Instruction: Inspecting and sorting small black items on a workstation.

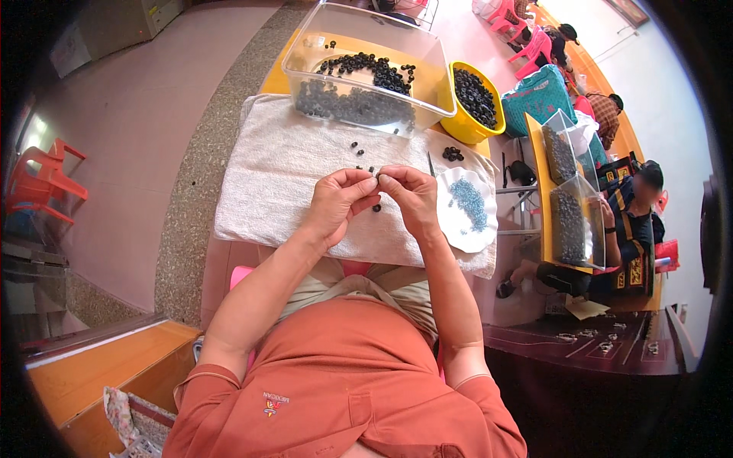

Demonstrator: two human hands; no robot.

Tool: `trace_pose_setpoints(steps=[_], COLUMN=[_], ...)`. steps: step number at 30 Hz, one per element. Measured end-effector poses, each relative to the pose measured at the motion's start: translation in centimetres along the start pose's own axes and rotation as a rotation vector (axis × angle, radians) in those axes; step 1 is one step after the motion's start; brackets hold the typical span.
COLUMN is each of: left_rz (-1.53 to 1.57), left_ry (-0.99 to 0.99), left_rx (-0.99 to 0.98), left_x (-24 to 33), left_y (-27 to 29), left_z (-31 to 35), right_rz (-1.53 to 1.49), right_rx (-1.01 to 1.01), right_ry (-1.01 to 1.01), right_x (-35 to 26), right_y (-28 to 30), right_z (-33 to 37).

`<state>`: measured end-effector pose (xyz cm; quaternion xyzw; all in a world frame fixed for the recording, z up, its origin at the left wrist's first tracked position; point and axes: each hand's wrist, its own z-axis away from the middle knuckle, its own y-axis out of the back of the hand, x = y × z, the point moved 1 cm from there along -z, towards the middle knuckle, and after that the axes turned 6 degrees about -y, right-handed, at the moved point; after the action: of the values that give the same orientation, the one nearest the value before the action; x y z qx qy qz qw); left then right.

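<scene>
Over the white towel (267, 168), my left hand (340, 202) and my right hand (412, 200) meet with thumbs and forefingers pinched together. Between the fingertips is a small black part (378, 175), mostly covered by the fingers. A few more black parts (354, 145) lie loose on the towel beyond my hands, and another black part (376, 208) sits between them. To the right of my right hand, a white scalloped plate (466, 241) holds many tiny light-blue pieces (468, 203). A thin dark tool (431, 164) lies by the plate, below a small cluster of black parts (453, 154).
At the table's far side stands a clear plastic bin (366, 19) with many black parts inside. Beside it is a yellow basket (463, 131) filled with similar parts. Further right, a person (637, 206) sits at another table with clear boxes (574, 221). A red chair (46, 179) stands far left.
</scene>
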<state>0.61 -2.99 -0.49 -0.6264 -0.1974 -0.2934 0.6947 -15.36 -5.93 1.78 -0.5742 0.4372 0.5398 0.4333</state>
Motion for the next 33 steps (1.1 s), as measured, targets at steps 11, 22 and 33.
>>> trace_pose_setpoints(steps=[11, 22, 33], left_rz=[-0.041, -0.063, -0.025], left_ry=[-0.023, -0.024, 0.014], left_rx=[-0.014, -0.015, 0.02], left_x=[-0.1, -0.2, 0.1], left_y=[0.0, -0.1, -0.3], left_z=[0.1, 0.4, 0.4], right_rz=[0.218, 0.227, 0.255], right_rx=[0.02, -0.031, -0.07], right_ry=[0.152, 0.103, 0.257], right_x=[0.1, -0.3, 0.1], right_y=[0.2, 0.4, -0.2], right_z=[0.0, 0.3, 1.0])
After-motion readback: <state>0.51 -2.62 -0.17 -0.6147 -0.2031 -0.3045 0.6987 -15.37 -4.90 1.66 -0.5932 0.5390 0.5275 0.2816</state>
